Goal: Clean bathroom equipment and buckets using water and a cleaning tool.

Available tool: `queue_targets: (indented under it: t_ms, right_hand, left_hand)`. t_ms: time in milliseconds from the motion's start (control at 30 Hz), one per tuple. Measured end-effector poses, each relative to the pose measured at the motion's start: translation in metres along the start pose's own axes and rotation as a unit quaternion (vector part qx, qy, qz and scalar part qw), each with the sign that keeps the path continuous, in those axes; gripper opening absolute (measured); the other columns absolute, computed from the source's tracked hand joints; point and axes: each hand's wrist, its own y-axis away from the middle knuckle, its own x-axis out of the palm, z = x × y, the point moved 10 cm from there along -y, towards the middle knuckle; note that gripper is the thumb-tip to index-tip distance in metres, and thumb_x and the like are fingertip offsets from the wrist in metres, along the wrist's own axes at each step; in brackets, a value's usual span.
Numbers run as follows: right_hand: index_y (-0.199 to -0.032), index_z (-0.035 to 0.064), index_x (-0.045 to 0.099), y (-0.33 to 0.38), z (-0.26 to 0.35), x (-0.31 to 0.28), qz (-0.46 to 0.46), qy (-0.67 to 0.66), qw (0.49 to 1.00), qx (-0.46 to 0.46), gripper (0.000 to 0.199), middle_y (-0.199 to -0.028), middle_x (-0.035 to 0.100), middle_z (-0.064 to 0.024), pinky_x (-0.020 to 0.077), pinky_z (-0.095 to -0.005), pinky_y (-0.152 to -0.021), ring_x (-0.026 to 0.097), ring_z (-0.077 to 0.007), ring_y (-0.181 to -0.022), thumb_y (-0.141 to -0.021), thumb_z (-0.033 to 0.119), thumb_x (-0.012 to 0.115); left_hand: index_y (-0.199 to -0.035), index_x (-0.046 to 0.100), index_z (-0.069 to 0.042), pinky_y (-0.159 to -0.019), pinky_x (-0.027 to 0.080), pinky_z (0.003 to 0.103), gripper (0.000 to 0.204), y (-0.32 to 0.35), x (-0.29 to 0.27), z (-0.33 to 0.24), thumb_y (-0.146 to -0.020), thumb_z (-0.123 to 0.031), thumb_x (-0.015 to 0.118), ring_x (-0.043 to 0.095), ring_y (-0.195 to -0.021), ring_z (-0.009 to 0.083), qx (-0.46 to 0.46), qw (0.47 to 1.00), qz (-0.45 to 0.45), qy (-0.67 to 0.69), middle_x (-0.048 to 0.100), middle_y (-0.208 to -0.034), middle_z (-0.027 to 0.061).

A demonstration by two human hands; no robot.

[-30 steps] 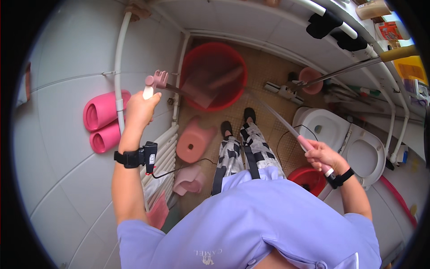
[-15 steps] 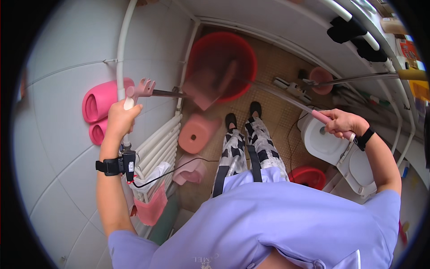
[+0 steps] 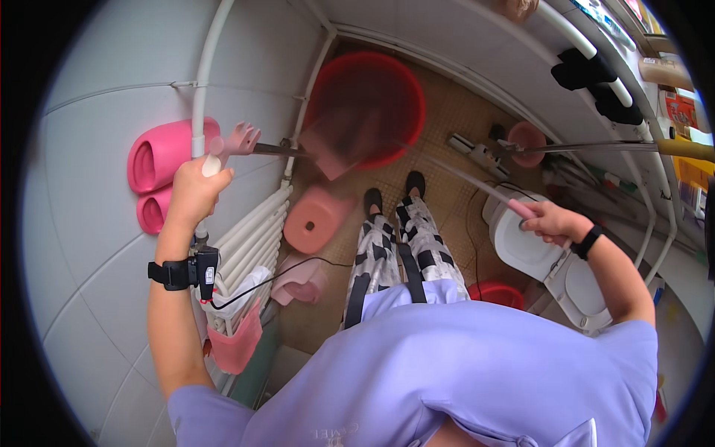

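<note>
My left hand point(image 3: 195, 192) is closed around the white-tipped handle of a long-handled pink dustpan point(image 3: 339, 145). Its pole runs away from me, and the pan hangs over the near left part of a large red tub point(image 3: 418, 112). In my right hand point(image 3: 557, 223) is the pink grip of a broom point(image 3: 514, 206). The broom's thin pole slants left toward the dustpan; its head is too blurred to make out over the tub's dark inside. Whether it touches the pan I cannot tell.
A pink stool point(image 3: 316, 220) and white radiator point(image 3: 249, 242) stand left of my feet. Pink slippers point(image 3: 160, 160) hang on the left wall. At right are a white toilet point(image 3: 514, 242), a smaller red basin point(image 3: 497, 294) and a metal pole point(image 3: 596, 147). A black cable trails across.
My right hand has moved left with the broom, and the broom head no longer shows clearly over the dustpan. The dustpan stays near the tub. The view has shifted slightly.
</note>
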Motion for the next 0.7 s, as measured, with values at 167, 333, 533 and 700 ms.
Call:
queue_targets:
  t_ms: [167,333,533,700]
  right_hand:
    - [-0.138,0.0055,0.039,-0.003,0.032,-0.005,0.025,-0.008,1.000,-0.009,0.056,-0.061,0.047,0.0011,0.0369,-0.0222,-0.037,0.043,-0.0065,-0.040,-0.085,0.009,0.058]
    - [-0.134,0.0029,0.040,-0.054,0.052,0.053,0.058,-0.206,0.976,-0.038,0.050,-0.061,0.048,-0.0008,0.0357,-0.0230,-0.035,0.044,-0.0075,-0.040,-0.088,0.011,0.056]
    - [-0.130,0.0136,0.042,-0.047,0.002,0.103,0.078,-0.494,0.865,-0.041,0.041,-0.066,0.050,-0.0023,0.0349,-0.0213,-0.035,0.041,-0.0073,-0.040,-0.092,0.016,0.055]
    - [-0.133,0.0254,0.045,-0.037,0.037,0.152,0.228,-0.757,0.611,-0.047,0.039,-0.071,0.052,-0.0024,0.0368,-0.0188,-0.040,0.041,-0.0066,-0.048,-0.095,0.020,0.052]
  left_hand:
    - [-0.069,0.051,-0.002,-0.034,0.032,0.027,0.023,-0.003,-0.001,-0.008,-0.077,-0.018,0.066,0.042,-0.036,0.0100,0.004,1.000,0.000,-0.012,0.046,-0.050,0.0009]
    - [-0.068,0.050,-0.003,-0.032,0.031,0.026,0.023,-0.013,0.015,-0.023,-0.078,-0.017,0.065,0.041,-0.033,0.0096,0.024,0.999,0.017,0.014,0.046,-0.050,0.0009]
    - [-0.068,0.048,-0.004,-0.030,0.030,0.025,0.024,-0.008,0.016,-0.020,-0.079,-0.017,0.065,0.040,-0.031,0.0090,-0.013,0.999,0.009,0.034,0.046,-0.049,0.0005]
    - [-0.069,0.051,-0.001,-0.033,0.032,0.028,0.025,0.006,0.013,-0.003,-0.077,-0.020,0.066,0.044,-0.033,0.0119,-0.023,0.999,-0.005,0.021,0.048,-0.050,0.0038]
